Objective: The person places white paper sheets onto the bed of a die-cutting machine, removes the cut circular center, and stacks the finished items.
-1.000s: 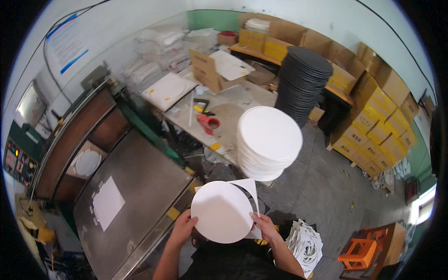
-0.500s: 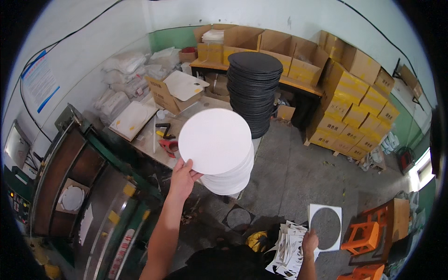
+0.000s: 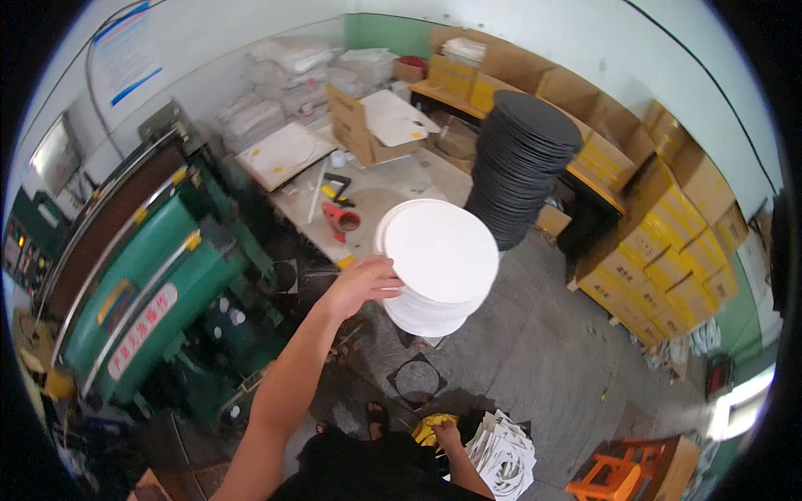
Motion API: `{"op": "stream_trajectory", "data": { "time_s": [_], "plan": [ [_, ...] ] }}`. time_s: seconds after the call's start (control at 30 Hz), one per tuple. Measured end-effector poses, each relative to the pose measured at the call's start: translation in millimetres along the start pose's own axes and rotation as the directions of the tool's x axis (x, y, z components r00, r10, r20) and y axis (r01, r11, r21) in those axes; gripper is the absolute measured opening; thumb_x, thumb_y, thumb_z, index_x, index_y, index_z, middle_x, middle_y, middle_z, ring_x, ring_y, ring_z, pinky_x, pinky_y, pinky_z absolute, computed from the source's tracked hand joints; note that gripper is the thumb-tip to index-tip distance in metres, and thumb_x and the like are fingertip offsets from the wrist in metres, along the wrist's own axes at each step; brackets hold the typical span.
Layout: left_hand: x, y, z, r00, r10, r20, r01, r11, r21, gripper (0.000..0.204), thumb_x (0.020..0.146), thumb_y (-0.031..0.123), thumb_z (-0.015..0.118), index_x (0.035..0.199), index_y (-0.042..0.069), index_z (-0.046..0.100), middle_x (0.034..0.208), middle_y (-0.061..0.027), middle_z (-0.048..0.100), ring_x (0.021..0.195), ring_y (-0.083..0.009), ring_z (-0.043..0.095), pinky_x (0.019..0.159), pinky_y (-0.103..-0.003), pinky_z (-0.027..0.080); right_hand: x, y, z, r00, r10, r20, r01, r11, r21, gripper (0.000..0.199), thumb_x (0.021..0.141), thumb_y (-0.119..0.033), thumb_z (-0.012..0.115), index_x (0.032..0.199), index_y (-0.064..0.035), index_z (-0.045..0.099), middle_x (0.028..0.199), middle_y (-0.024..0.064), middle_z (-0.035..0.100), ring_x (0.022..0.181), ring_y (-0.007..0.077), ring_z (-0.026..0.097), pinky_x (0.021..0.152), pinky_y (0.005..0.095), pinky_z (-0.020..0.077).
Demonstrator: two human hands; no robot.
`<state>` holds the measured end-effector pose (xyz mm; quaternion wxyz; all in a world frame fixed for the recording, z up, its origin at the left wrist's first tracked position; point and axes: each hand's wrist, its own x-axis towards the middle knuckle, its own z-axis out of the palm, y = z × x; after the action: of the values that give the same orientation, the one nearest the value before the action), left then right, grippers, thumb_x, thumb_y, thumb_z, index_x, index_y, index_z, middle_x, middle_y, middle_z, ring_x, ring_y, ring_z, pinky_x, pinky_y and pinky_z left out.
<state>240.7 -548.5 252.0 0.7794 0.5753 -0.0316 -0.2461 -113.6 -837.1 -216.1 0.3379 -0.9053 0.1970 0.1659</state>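
Note:
My left hand reaches forward and pinches the left rim of a white round disc. The disc lies flat on top of a tall stack of white discs that stands on the floor. My right hand hangs low by my body, next to a yellow object and right at a pile of white square offcuts with round holes. Its fingers are too small to make out.
A tall stack of black discs stands behind the white one. Yellow boxes line the right wall. A green machine is at the left, and a cluttered work table is beyond it. One square offcut lies on the floor, with an orange stool at the lower right.
The white disc went from both hands to my left hand alone, then forward onto the white stack. My right hand dropped the cut-out square sheet down by the offcut pile.

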Motion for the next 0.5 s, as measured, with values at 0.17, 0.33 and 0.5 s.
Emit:
{"op": "stream_trajectory", "data": {
  "time_s": [0.17,0.33,0.5],
  "plan": [
    [-137,-27,-102,0.918,0.171,-0.359,-0.142,0.984,0.106,0.043,0.098,0.026,0.053,0.131,-0.002,0.046,0.107,-0.018,0.064,0.089,-0.0236,0.066,0.079,-0.037,0.057,45,-160,-53,0.955,-0.081,0.285,-0.033,0.927,0.373,0.025,0.088,-0.02,0.061,0.101,0.0009,0.067,0.09,0.0139,0.069,0.083,0.0208,0.067,0.073,0.0322,0.053],
    [-399,-256,-220,0.421,-0.057,-0.905,-0.093,0.99,-0.106,0.033,0.095,0.02,0.056,0.123,0.002,0.053,0.098,-0.0114,0.066,0.08,-0.0171,0.064,0.065,-0.033,0.056,80,-195,-23,0.738,-0.012,0.675,-0.343,0.854,0.391,0.025,0.091,-0.02,0.059,0.107,-0.0007,0.061,0.089,0.0124,0.066,0.077,0.0215,0.066,0.066,0.0352,0.054],
    [-669,-404,-183,-0.474,-0.105,-0.874,-0.081,0.994,-0.076,0.017,0.089,0.015,0.058,0.095,0.002,0.066,0.076,-0.01,0.068,0.072,-0.0188,0.064,0.06,-0.034,0.051,63,-221,10,0.628,0.151,0.764,-0.133,0.987,-0.085,0.024,0.091,-0.022,0.057,0.1,-0.0011,0.062,0.083,0.012,0.064,0.073,0.0208,0.064,0.062,0.0359,0.052]
  ]
}}
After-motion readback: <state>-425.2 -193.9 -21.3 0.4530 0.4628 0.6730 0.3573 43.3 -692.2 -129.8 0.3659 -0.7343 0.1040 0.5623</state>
